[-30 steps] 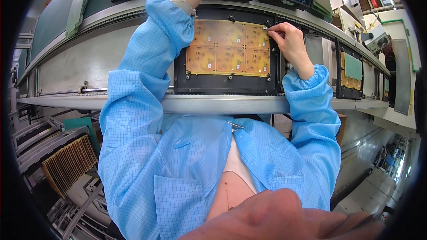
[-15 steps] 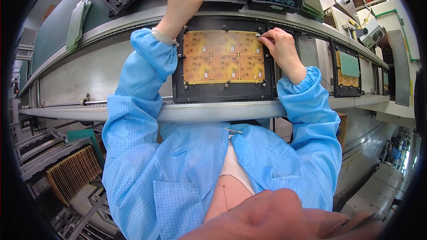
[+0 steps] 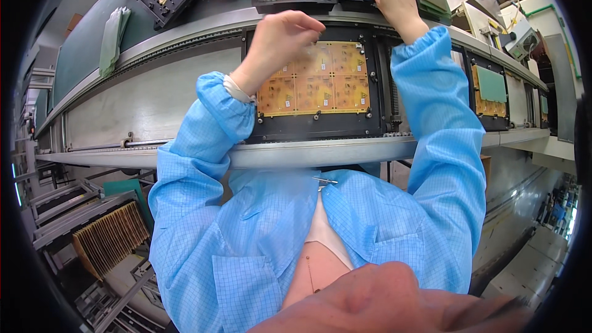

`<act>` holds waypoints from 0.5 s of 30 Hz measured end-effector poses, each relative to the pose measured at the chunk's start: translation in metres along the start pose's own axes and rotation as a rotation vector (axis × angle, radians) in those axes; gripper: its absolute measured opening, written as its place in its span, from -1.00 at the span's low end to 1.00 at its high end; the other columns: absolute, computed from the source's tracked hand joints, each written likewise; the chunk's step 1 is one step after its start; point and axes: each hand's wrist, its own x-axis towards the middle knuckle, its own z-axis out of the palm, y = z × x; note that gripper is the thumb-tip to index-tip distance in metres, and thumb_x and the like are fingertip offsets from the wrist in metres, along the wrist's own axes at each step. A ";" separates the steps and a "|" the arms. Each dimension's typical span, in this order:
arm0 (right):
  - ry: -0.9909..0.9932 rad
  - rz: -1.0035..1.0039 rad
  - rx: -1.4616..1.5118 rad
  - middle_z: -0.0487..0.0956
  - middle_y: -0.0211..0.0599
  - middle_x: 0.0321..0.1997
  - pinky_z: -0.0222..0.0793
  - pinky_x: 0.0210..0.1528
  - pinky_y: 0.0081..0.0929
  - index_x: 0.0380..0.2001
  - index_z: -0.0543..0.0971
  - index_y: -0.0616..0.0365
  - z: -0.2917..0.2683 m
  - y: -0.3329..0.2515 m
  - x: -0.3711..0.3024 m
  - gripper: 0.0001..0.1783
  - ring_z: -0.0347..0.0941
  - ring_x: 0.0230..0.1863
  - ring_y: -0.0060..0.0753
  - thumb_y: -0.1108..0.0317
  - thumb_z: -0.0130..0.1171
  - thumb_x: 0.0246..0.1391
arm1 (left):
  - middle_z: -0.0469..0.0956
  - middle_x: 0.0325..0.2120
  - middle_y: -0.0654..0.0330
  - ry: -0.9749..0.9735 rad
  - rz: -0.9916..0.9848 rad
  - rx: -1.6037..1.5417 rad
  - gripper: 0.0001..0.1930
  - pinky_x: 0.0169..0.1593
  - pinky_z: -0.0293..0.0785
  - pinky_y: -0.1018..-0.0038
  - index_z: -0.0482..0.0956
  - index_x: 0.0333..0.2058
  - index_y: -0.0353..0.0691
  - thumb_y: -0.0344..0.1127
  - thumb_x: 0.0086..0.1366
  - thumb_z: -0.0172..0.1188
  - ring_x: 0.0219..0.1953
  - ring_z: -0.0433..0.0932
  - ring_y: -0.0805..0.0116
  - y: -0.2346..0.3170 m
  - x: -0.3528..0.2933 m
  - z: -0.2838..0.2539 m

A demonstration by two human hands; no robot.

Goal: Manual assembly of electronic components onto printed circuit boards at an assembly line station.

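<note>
A broad, dark green tabletop (image 3: 83, 55) fills the upper left. At lower left stands a grey metal-framed rack (image 3: 55, 209). On the right, a slim green pipe (image 3: 536, 10) bends along a white wall (image 3: 566, 3) near a tall, flat grey panel (image 3: 562, 86). Pale grey floor (image 3: 502, 225) shows below; bright light enters upper right.
</note>
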 end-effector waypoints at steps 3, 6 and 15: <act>-0.142 0.043 -0.130 0.59 -0.22 -0.42 0.39 0.00 -0.36 -0.51 0.68 0.11 0.013 -0.003 0.007 -0.83 0.49 -0.18 -0.18 0.25 0.26 -0.04 | 0.71 -0.38 0.17 -0.036 0.007 0.069 -0.88 -0.17 0.60 0.52 0.73 -0.29 -0.23 -0.46 0.18 0.28 -0.30 0.69 0.41 0.000 -0.007 0.018; -0.167 -0.018 -0.127 0.60 -0.18 -0.41 0.42 -0.05 -0.28 -0.56 0.64 0.09 0.026 0.004 0.011 -0.85 0.51 -0.23 -0.15 0.28 0.26 -0.03 | 0.69 -0.39 0.14 -0.099 -0.001 0.070 -0.89 -0.21 0.60 0.48 0.72 -0.30 -0.23 -0.46 0.18 0.28 -0.30 0.69 0.35 0.003 -0.008 0.039; 0.152 0.218 0.554 0.59 -0.04 -0.36 0.45 -0.16 -0.16 -0.41 0.66 0.21 -0.016 -0.019 -0.023 -0.86 0.54 -0.26 0.04 0.37 0.21 0.08 | 0.64 -0.37 0.02 -0.251 0.223 0.451 -0.85 -0.17 0.57 0.27 0.66 -0.31 -0.27 -0.47 0.11 0.23 -0.29 0.64 0.07 -0.003 -0.005 0.085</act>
